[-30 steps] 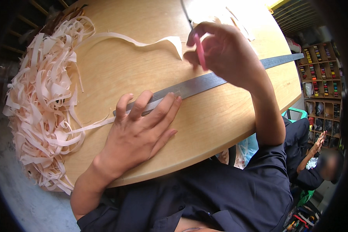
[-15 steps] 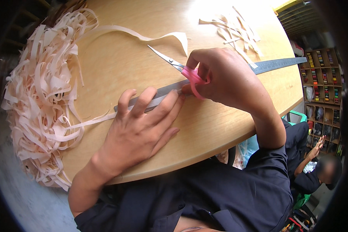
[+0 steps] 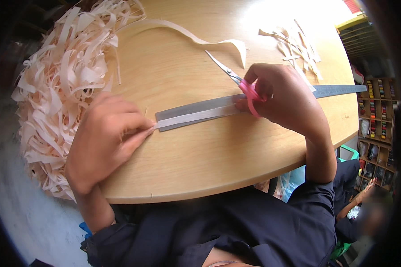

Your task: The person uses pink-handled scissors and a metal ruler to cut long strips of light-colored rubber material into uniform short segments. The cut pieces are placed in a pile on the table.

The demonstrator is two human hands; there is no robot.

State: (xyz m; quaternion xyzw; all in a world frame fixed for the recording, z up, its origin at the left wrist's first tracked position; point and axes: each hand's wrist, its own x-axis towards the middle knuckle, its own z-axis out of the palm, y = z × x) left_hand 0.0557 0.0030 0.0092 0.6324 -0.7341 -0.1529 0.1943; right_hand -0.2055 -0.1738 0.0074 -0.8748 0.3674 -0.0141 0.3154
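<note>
Strip of pale pink fabric (image 3: 196,115) lies along grey metal ruler (image 3: 200,107). Left hand (image 3: 109,129) pinches it past ruler's left end; right hand (image 3: 289,95) grips pink-handled steel scissors (image 3: 247,86). Advised: even tension, strip flat, blades clear.

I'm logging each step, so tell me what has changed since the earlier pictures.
The left hand has come off the ruler and moved left; it pinches the pale strip just past the ruler's left end. The right hand, raised at first, has come down to the strip on the ruler. It still holds the pink-handled scissors; the ruler and the heap of strips remain on the table.
</note>
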